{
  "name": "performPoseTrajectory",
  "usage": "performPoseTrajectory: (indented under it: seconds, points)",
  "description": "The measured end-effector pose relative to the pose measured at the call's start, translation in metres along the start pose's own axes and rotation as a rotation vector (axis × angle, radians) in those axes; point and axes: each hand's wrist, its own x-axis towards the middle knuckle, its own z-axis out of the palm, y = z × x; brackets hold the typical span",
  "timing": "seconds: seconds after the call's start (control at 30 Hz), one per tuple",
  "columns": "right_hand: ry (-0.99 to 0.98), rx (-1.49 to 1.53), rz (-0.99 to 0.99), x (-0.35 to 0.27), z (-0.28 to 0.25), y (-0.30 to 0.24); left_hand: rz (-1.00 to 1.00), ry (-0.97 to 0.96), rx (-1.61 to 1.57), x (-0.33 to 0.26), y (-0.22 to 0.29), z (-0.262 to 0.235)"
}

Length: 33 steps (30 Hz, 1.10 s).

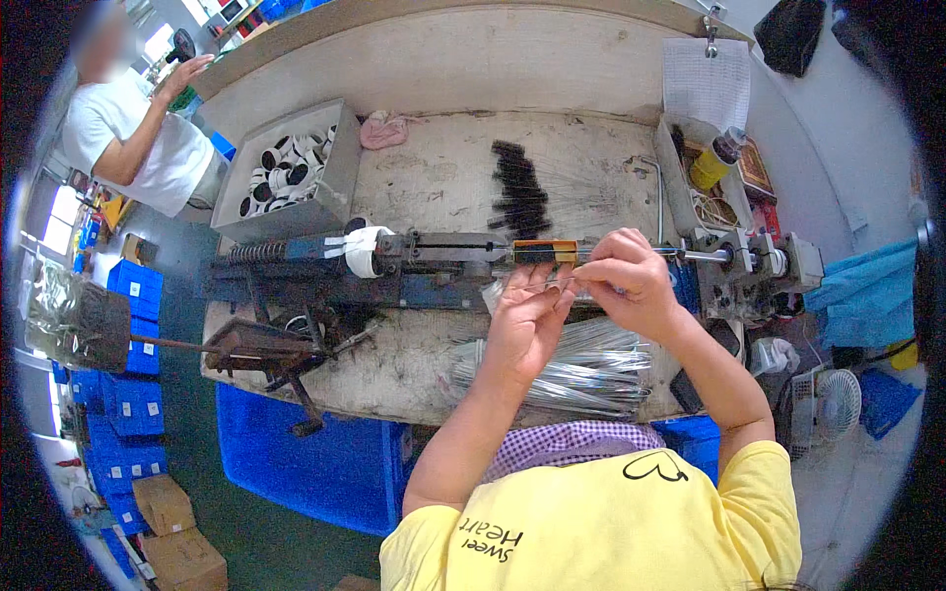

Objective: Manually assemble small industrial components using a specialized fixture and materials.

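Both of my hands are in front of a long metal bench machine (448, 254), close to its yellow block (547, 252). My left hand (532, 320) is palm up, its fingers curled round what looks like a thin metal wire. From the right, my right hand (631, 281) pinches the same wire between thumb and fingertips; its fine detail is blurred. Below the hands lies a bundle of loose silvery wires (601, 379). Beyond the machine lies a row of black-bristled wire brushes (519, 192), their thin stems pointing right.
A grey bin (340, 182) of white-and-black round parts stands at the back left. At the back right, a tray (680, 158) holds a yellow bottle (717, 158). A blue crate (305, 463) sits below the bench. Another person (148, 138) stands at the far left.
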Motion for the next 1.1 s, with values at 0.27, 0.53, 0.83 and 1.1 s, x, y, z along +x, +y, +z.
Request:
performPoseTrajectory:
  seconds: [0.27,0.53,0.83,1.1]
  points:
    - [0.085,-0.229,-0.049,0.004,0.013,0.003,0.057,0.005,-0.020,0.002,-0.006,0.006]
    - [0.111,-0.216,-0.096,0.001,0.001,0.017,0.068,0.076,0.093,-0.001,-0.004,0.011]
    - [0.093,-0.260,-0.097,-0.007,-0.007,0.021,0.068,0.056,0.103,0.002,-0.005,0.004]
    - [0.086,-0.245,-0.118,0.007,0.003,0.014,0.051,0.068,0.090,0.002,-0.004,0.007]
